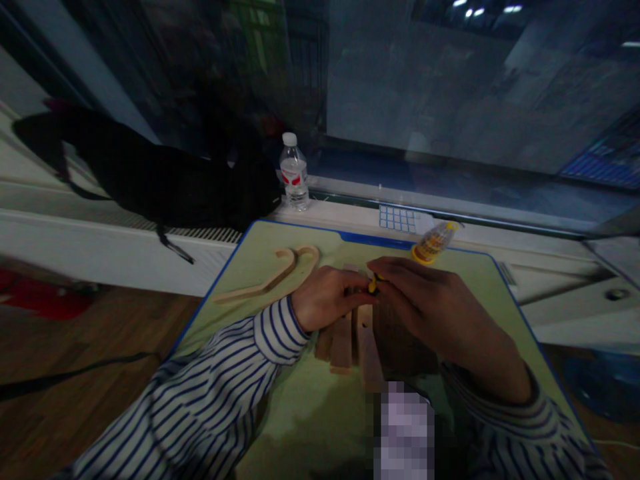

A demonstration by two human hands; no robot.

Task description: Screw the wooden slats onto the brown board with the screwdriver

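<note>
Over the middle of a small pale-green table (300, 407), my left hand (327, 297) and my right hand (435, 307) meet at the fingertips. A tiny yellow-and-black piece (373, 285) is pinched between them; its kind is too small to make out. Beneath my hands lie short light wooden strips (369, 353), with small dark holes in them, on a brown sheet like cardboard (407, 347). My fingers hide the strips' far ends. To the left of my left hand rest curved, hook-ended wooden pieces (270, 283).
A clear container with yellow ends (434, 243) is at the table's far edge. On the sill behind stand a water bottle (295, 177), a black bag (150, 173) and a blue-gridded sheet (397, 219). A pixelated patch (407, 433) covers something near me.
</note>
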